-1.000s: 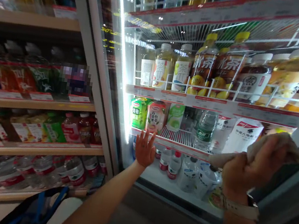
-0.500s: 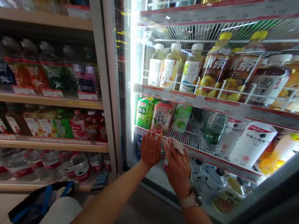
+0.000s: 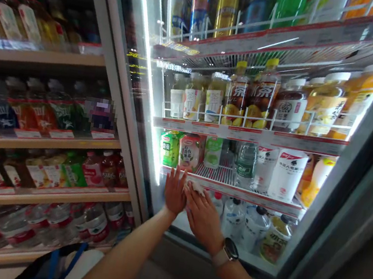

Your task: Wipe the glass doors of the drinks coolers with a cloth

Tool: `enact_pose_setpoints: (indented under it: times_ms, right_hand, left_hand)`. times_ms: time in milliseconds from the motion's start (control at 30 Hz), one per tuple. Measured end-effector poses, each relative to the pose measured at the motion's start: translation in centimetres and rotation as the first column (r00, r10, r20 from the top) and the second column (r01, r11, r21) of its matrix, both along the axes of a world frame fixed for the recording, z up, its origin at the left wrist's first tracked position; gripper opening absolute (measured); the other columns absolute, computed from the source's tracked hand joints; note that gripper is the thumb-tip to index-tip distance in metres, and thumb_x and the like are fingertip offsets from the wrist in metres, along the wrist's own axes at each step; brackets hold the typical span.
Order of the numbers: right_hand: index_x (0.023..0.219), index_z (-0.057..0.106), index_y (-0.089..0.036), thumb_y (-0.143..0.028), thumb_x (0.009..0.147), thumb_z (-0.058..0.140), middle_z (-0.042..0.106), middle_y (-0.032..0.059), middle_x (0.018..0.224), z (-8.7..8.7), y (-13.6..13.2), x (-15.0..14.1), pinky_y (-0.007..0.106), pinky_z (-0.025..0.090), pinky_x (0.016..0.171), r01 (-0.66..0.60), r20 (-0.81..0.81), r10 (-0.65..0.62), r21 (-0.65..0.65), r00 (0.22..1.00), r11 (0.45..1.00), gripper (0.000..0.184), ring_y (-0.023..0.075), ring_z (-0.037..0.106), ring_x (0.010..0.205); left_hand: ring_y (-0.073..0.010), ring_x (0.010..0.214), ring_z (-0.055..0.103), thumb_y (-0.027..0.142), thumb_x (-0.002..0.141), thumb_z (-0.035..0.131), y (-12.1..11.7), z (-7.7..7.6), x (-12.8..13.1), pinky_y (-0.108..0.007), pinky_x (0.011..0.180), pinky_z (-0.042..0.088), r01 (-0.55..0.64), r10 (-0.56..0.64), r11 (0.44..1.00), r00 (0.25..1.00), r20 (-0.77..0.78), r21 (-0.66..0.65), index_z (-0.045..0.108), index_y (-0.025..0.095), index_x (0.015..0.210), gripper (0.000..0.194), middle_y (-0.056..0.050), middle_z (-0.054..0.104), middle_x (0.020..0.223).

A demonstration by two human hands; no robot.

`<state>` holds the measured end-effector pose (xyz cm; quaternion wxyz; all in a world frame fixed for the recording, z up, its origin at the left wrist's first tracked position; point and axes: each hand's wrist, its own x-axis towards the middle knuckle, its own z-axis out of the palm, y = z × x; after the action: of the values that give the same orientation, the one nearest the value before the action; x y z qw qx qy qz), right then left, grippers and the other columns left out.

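Observation:
My left hand (image 3: 175, 190) is open, its fingers stretched upward and its palm toward the front edge of a cooler shelf. Close beside it, my right hand (image 3: 203, 214) presses down on a crumpled white cloth or tissue (image 3: 196, 189), part of which shows past the fingers. Both hands are at the red-and-white price strip (image 3: 228, 187) of the lower shelf. I cannot tell whether they touch it. Just above the fingers stand a red-labelled tea bottle (image 3: 189, 153), a green-labelled bottle (image 3: 169, 148) and a pale green bottle (image 3: 213, 152). A watch (image 3: 230, 249) is on my right wrist.
Tea bottles (image 3: 238, 93) and cans (image 3: 228, 7) fill the upper cooler shelves. More bottles (image 3: 255, 228) stand below my hands. A dark door frame (image 3: 352, 184) borders the right. Wooden shelves (image 3: 48, 141) of drinks are on the left, with a dark bag (image 3: 46, 263) below.
My right hand has slid left along the shelf edge with the white cloth, coming closer to my left hand. The view has tilted up, showing more of the top shelf.

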<state>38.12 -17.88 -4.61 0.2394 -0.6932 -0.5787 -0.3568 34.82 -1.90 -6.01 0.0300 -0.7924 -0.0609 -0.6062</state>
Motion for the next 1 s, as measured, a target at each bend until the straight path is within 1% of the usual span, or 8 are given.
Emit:
enact_pose_setpoints:
  times_ms: [167,300,400,533,600,800,900,1000]
  right_hand:
    - [0.153,0.023,-0.018,0.004,0.082,0.037,0.037,0.0077,0.154,-0.3,0.0,0.6,0.04,0.039,0.114,-0.007,0.032,0.006,0.048,0.999,0.999,0.076,0.0183,0.039,0.141]
    - [0.154,0.02,-0.019,0.003,0.083,0.038,0.04,0.0083,0.152,-0.7,0.2,0.8,0.04,0.042,0.113,-0.035,-0.011,0.036,0.102,0.999,0.994,0.076,0.0182,0.041,0.139]
    - [0.154,0.017,-0.022,0.003,0.084,0.037,0.041,0.0083,0.152,-1.0,0.4,0.7,0.042,0.042,0.113,-0.072,-0.05,0.082,0.165,0.995,0.984,0.077,0.0182,0.042,0.138]
    - [0.153,0.021,-0.026,0.002,0.086,0.037,0.043,0.0076,0.151,-0.2,0.3,0.4,0.039,0.044,0.111,-0.119,-0.127,0.16,0.282,0.979,0.952,0.075,0.0181,0.044,0.137]
    - [0.152,0.028,-0.027,-0.001,0.089,0.039,0.045,0.0076,0.149,0.9,0.0,0.1,0.036,0.046,0.11,-0.14,-0.183,0.216,0.357,0.959,0.923,0.069,0.0178,0.047,0.135]
    - [0.139,0.051,-0.025,-0.019,0.092,0.051,0.055,0.0109,0.139,4.5,-1.5,-1.4,0.04,0.051,0.103,-0.011,-0.365,0.271,0.579,0.891,0.815,0.048,0.0232,0.055,0.127]
    - [0.133,0.058,-0.025,-0.025,0.091,0.054,0.068,0.0095,0.116,5.5,-2.1,-2.1,0.038,0.056,0.09,0.024,-0.499,0.335,0.583,0.799,0.812,0.042,0.0224,0.065,0.106]
    - [0.127,0.063,-0.026,-0.028,0.086,0.061,0.071,0.0043,0.093,6.1,-2.5,-2.3,0.032,0.056,0.075,-0.008,-0.63,0.395,0.526,0.668,0.851,0.041,0.0186,0.066,0.083]
  left_hand:
    - [-0.024,0.146,0.028,0.026,0.098,0.034,-3.2,1.3,-3.1,-0.049,0.118,0.028,0.106,-0.124,0.971,0.989,-0.076,-0.212,0.037,0.025,0.147,0.049,-0.01,0.037,0.155]
    - [-0.0222,0.125,0.055,0.031,0.094,0.049,-5.7,0.4,-4.6,-0.043,0.105,0.045,0.21,-0.262,0.854,0.964,-0.044,-0.476,0.045,0.024,0.14,0.046,-0.012,0.056,0.137]
    - [-0.0208,0.106,0.065,0.036,0.088,0.059,-6.6,0.3,-4.3,-0.038,0.093,0.052,0.309,-0.405,0.652,0.914,0.026,-0.693,0.049,0.022,0.133,0.048,-0.011,0.065,0.121]
    - [-0.0193,0.085,0.067,0.048,0.081,0.064,-6.9,2.5,-3.8,-0.033,0.079,0.054,0.372,-0.574,0.333,0.809,0.127,-0.866,0.063,0.02,0.103,0.036,-0.005,0.071,0.091]
    - [-0.0189,0.082,0.065,0.055,0.075,0.069,-7.0,4.0,-4.0,-0.03,0.076,0.052,0.377,-0.609,0.23,0.775,0.17,-0.897,0.065,0.02,0.093,0.039,-0.003,0.07,0.084]
    - [-0.0183,0.083,0.065,0.063,0.065,0.074,-7.6,7.1,-5.6,-0.029,0.075,0.051,0.392,-0.613,-0.088,0.703,0.36,-0.916,0.065,0.02,0.106,0.061,-0.003,0.07,0.09]
    - [-0.0192,0.087,0.064,0.062,0.069,0.072,-7.9,7.9,-6.4,-0.031,0.08,0.051,0.414,-0.613,-0.049,0.706,0.354,-0.909,0.064,0.021,0.107,0.057,-0.003,0.07,0.094]
    - [-0.02,0.088,0.062,0.059,0.075,0.067,-7.9,8.5,-7.4,-0.031,0.081,0.049,0.361,-0.607,0.153,0.769,0.2,-0.92,0.065,0.021,0.101,0.046,-0.002,0.069,0.091]
